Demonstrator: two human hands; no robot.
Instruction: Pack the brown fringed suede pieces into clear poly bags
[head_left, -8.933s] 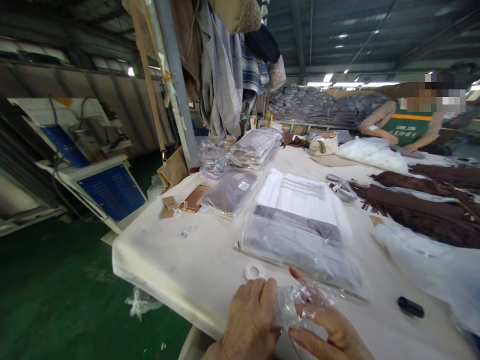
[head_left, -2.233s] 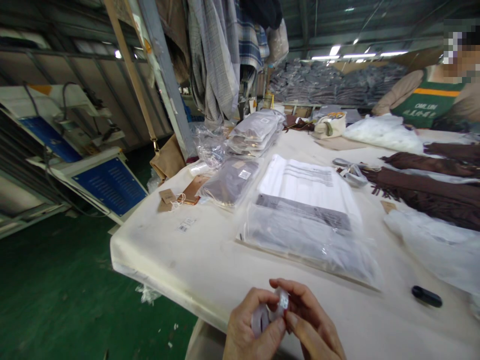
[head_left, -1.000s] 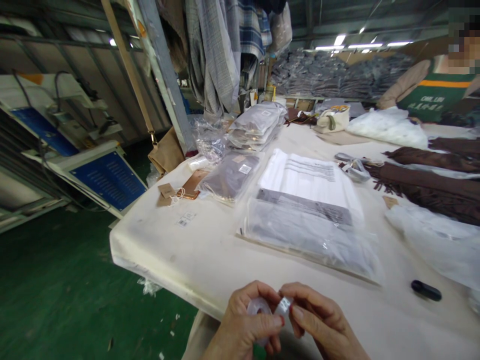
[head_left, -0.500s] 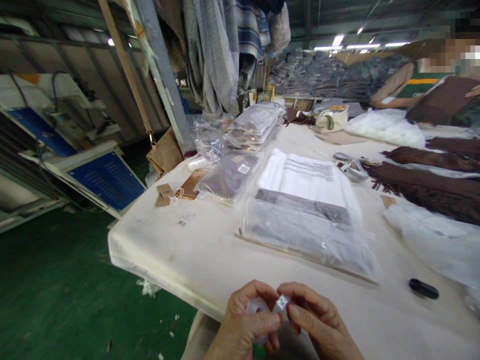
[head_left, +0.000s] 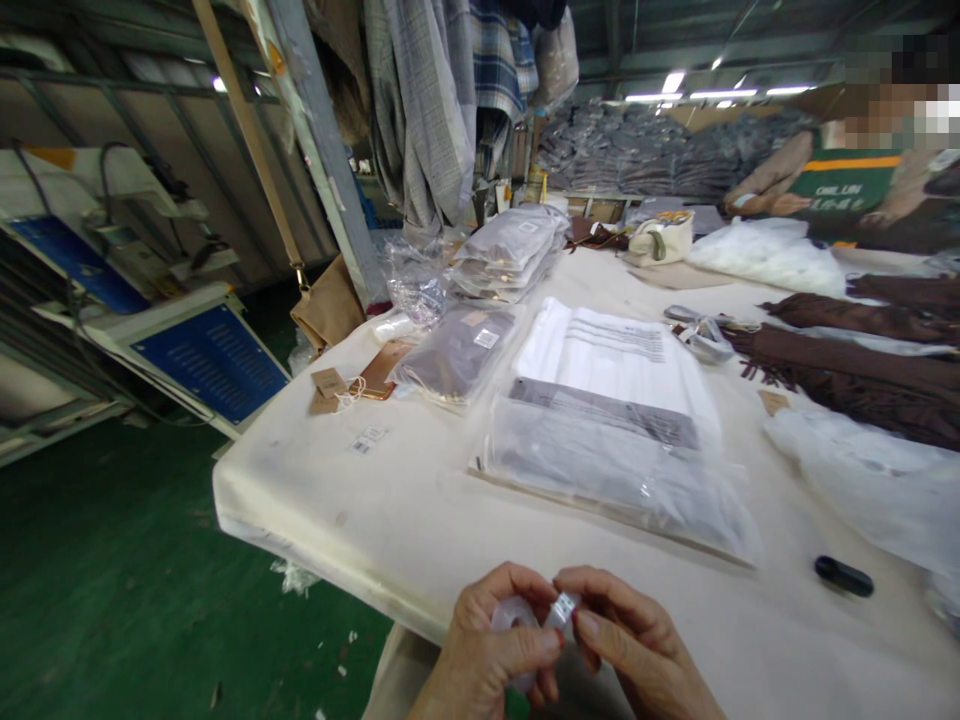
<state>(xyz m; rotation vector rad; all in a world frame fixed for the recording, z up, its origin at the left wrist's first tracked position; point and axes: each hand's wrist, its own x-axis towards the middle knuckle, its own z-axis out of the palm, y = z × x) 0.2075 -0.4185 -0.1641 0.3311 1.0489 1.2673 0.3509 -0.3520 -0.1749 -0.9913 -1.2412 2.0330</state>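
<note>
At the table's front edge, my left hand is closed around a translucent ring-shaped roll, partly hidden by the fingers. A strip with a small printed label stretches from it to my right hand, whose thumb and fingertips pinch that strip. Both hands nearly touch at the fingertips. Just beyond them lies a clear plastic bag, flat on the cream tabletop, with a stack of white bags on its far side.
A bagged grey garment, a phone and brown hang tags lie left. A black oval object is at right, with fringed brown scarves further back. A co-worker stands across the table. A grey post rises at left.
My hands and the roll keep almost the same pose. Across the table, the co-worker has lowered the brown cloth, and more of the green apron shows. The view has shifted very slightly.
</note>
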